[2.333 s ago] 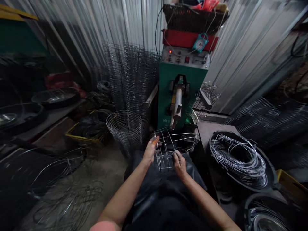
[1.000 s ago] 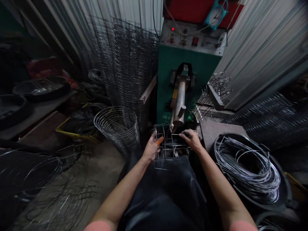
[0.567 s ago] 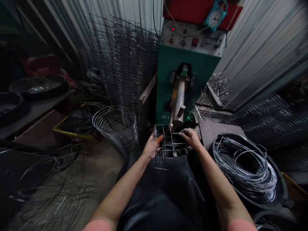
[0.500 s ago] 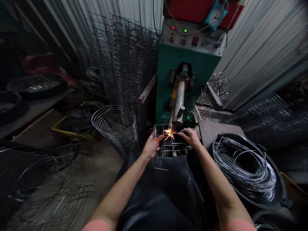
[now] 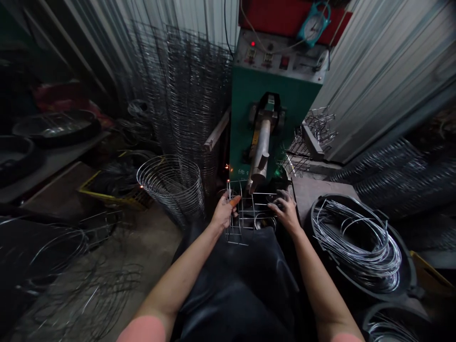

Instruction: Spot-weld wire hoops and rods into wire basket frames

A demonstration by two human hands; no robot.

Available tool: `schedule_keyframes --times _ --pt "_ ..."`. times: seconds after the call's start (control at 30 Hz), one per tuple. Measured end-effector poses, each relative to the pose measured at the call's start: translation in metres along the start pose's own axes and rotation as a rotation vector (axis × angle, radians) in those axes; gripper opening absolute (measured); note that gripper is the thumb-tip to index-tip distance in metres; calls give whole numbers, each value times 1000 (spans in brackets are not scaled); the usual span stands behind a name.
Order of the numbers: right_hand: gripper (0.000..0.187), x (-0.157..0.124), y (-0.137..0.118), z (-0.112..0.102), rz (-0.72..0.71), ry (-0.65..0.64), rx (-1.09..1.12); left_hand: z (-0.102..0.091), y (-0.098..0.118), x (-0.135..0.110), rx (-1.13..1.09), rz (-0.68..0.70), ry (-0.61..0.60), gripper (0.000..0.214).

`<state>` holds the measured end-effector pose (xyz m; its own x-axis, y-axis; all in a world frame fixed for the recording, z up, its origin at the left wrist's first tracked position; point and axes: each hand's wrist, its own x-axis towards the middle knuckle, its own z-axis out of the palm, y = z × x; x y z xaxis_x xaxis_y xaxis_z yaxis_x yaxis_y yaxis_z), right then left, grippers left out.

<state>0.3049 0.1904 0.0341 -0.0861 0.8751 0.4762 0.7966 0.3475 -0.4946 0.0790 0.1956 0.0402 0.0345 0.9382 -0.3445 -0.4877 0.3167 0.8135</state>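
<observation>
A small welded wire rack (image 5: 242, 218) is in my left hand (image 5: 223, 212), whose fingers close round its left side. An orange cover sits on that hand's thumb. The rack lies just below the tip of the spot welder's electrode arm (image 5: 261, 147). To the right, my right hand (image 5: 286, 210) has its fingers spread, close to the ends of the short cross wires (image 5: 264, 194); whether a fingertip touches one I cannot tell. A few orange sparks (image 5: 228, 167) fly left of the electrode.
The green welding machine (image 5: 245, 102) stands ahead, a blue clock (image 5: 313, 26) on top. Round wire coils (image 5: 204, 171) stack at left, with a loose wire basket (image 5: 169, 183) before them. At right is a black tub (image 5: 409, 266) of cut wires.
The bright spark burst at the electrode has faded to scattered sparks. The green lamp has gone out. My right hand's fingers have spread from their pinch on a wire.
</observation>
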Motion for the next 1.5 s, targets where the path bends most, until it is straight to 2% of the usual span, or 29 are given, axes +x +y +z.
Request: schedule_keyframes --times 0.1,0.4,0.67,1.13,1.5 --pt "31 11 0 4 13 32 68 0 1 -1 -10 -4 2 61" --pt "29 29 -5 19 -33 -42 130 -3 9 5 -23 36 30 66" --pt "31 31 -5 15 -27 -65 135 -1 9 3 -44 46 53 64" --pt "35 50 0 16 26 -96 146 7 13 22 -62 -12 69 64" --pt "39 53 5 16 65 -157 142 4 13 30 -37 -5 33 50"
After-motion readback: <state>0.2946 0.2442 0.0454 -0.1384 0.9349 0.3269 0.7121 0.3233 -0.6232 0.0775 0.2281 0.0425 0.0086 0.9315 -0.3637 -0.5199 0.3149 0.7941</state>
